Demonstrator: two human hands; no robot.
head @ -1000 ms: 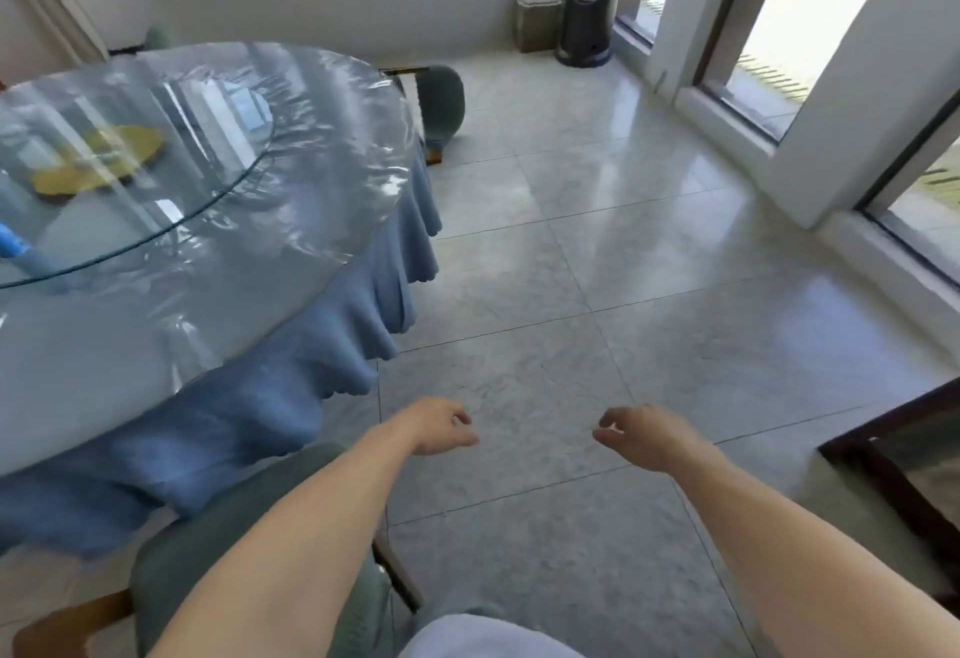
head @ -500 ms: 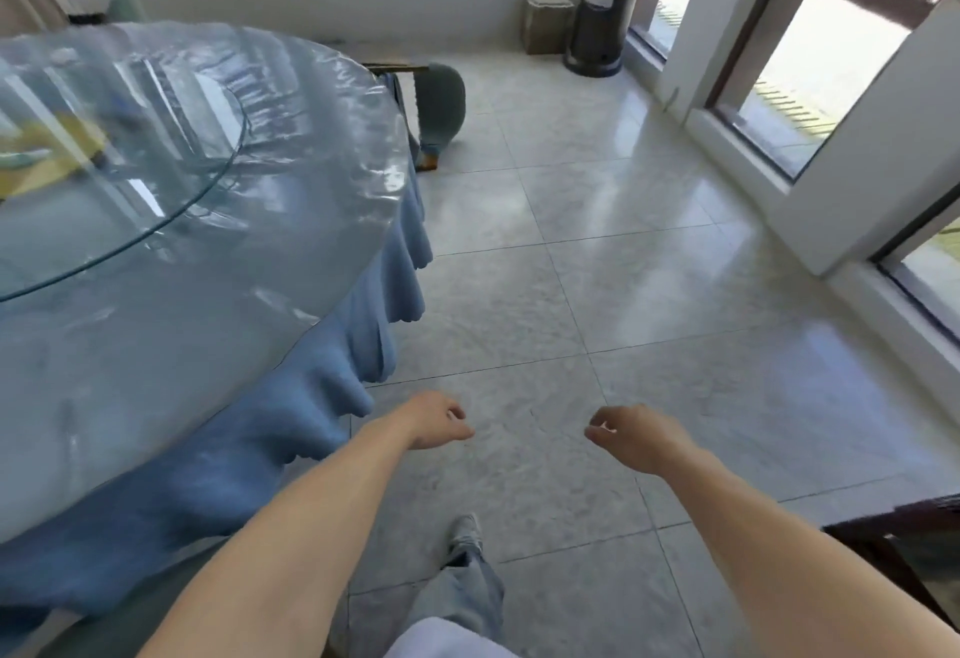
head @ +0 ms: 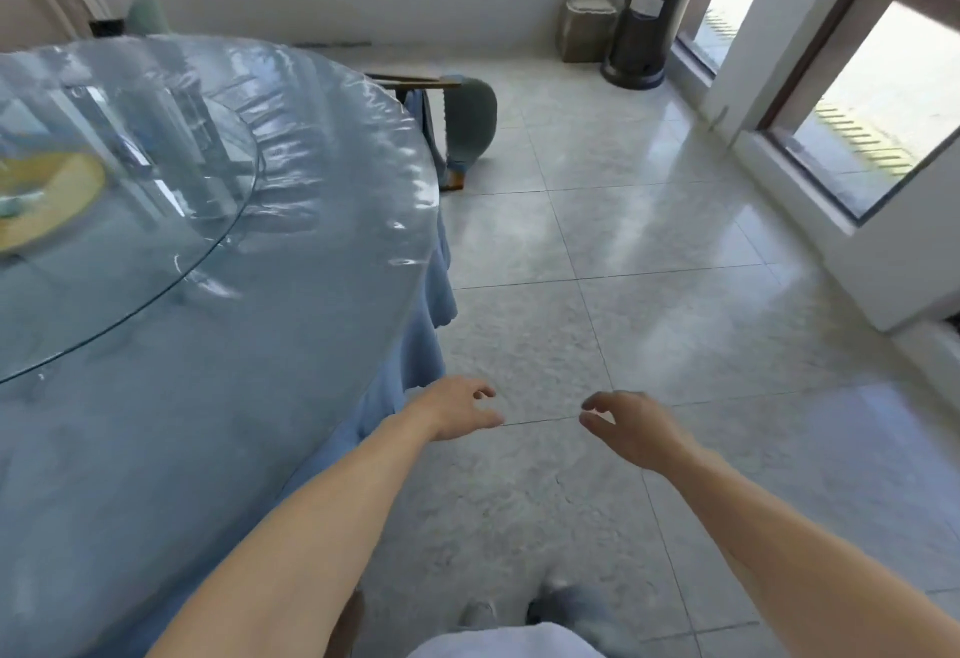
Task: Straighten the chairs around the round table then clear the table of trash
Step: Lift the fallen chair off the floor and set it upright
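Observation:
The round table (head: 218,397) fills the left side, covered by a blue cloth under clear plastic, with a glass turntable (head: 171,179) on top. A yellow plate (head: 49,200) with something pale on it lies at the left edge. A green-backed chair (head: 470,119) with a wooden arm stands at the table's far right side, pushed against the cloth. Another green chair back (head: 145,15) shows beyond the table. My left hand (head: 457,408) and my right hand (head: 634,428) hover over the floor beside the table, fingers loosely curled, holding nothing.
A tall dark cylindrical heater (head: 649,7) and a small beige bin (head: 587,28) stand by the far wall. Glass doors and a white frame (head: 831,220) run along the right. Pale floor tiles (head: 649,252) stretch between table and doors. My feet (head: 550,610) show at the bottom.
I have walked forward along the table's right side. The green chair that was under my arms and the dark furniture at the right have dropped out of view. Both hands stay empty.

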